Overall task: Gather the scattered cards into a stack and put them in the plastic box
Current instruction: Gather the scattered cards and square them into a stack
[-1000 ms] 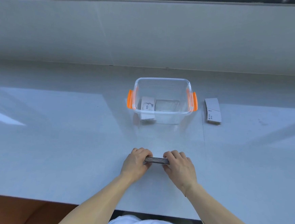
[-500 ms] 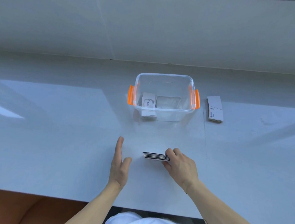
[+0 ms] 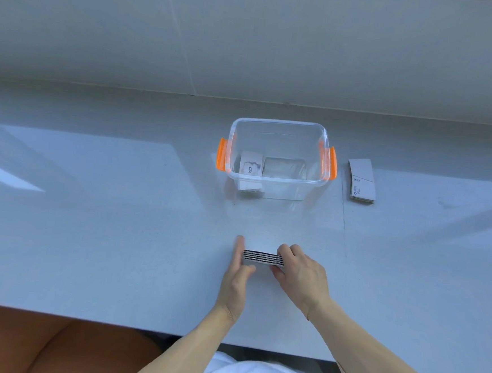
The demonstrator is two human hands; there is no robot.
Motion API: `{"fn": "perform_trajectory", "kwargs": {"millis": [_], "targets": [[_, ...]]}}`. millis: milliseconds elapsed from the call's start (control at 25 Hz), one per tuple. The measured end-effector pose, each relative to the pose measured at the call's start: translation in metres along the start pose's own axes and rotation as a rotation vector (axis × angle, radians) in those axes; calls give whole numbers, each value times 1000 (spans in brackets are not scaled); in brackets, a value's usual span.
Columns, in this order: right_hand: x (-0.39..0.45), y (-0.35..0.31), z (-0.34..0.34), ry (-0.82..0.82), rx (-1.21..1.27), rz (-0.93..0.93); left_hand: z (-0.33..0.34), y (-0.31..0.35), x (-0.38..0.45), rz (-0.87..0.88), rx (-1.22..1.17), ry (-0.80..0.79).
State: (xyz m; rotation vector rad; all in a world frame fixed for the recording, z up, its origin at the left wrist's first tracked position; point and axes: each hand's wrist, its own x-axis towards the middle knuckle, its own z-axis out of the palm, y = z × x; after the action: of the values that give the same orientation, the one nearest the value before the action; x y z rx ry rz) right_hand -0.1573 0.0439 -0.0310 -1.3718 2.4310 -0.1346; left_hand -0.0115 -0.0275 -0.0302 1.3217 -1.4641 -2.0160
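From the head view, I have the stack of cards (image 3: 262, 258) on the counter (image 3: 88, 232), well short of the plastic box (image 3: 276, 159) on the near side and roughly in line with it. My right hand (image 3: 299, 274) is curled over the stack's right end, fingers on top and thumb tucked beneath, holding it. My left hand (image 3: 236, 269) is flat and open, its fingers extended and pressed against the stack's left end rather than wrapped around it.

I judge the step in hand to be squaring the pile: the edges look nearly flush. The box stands open with no lid, orange handles (image 3: 221, 158) at each side, and already holds a pack marked "love" (image 3: 250, 169) against its left wall and something clear beside it that I cannot identify. Just right of the box lies another grey card pack (image 3: 361, 180), apart from it.

Next, I reckon, calls for a firm pinch on the aligned stack, a lift forward over the box's near rim, and a level lowering so the cards do not fan.
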Motion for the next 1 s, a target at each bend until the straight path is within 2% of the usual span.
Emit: {"fn": "perform_trajectory", "kwargs": {"millis": [80, 160, 240, 360, 520, 600, 840, 1000], "targets": [[0, 1, -1, 1, -3, -1, 4, 1, -1, 5, -6, -38], [-1, 2, -1, 4, 2, -6, 2, 5, 5, 7, -58, 51], [-2, 3, 0, 10, 4, -1, 4, 7, 7, -1, 6, 35], [-2, 1, 2, 23, 5, 7, 8, 1, 6, 19, 346, -92], [-3, 8, 2, 1, 85, -16, -9, 3, 21, 220, 730, -41], [-5, 18, 0, -14, 196, -11, -13, 5, 28, 313, 834, -20], [-12, 29, -1, 68, 321, 39, -20, 6, 32, 451, 975, 8], [-15, 28, 4, 32, 310, 63, -25, 3, 31, 364, 957, 5]]}}
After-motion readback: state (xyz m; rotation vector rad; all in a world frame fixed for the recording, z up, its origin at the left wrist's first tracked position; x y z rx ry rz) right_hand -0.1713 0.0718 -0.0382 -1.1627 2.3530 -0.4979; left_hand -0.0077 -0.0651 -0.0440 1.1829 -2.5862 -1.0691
